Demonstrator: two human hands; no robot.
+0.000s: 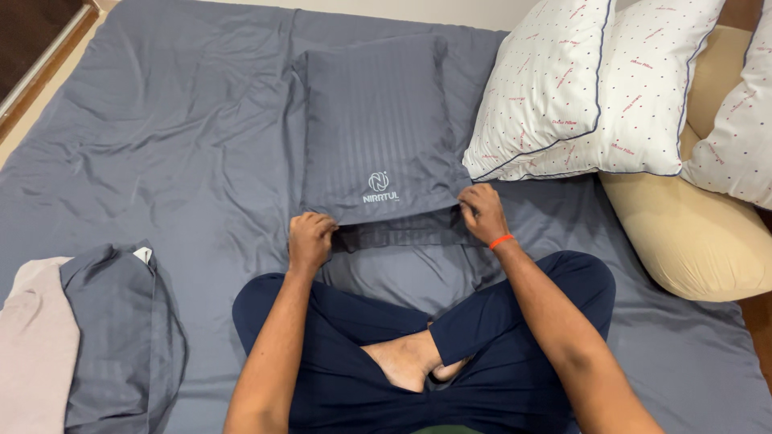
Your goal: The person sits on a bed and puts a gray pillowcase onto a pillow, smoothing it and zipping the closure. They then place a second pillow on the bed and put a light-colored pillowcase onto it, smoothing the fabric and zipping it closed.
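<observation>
A grey striped pillow in its pillowcase lies flat on the grey bedsheet in front of my crossed legs. My left hand grips the near left corner of the pillowcase opening. My right hand, with an orange band on its wrist, grips the near right corner. Both hands pinch the fabric edge, and a fold of the case bunches between them.
Two white dotted pillows lean at the right, a third at the far right edge. A cream bolster lies beneath them. Folded grey cloth and pale pink cloth sit at the lower left. The floor shows at the upper left.
</observation>
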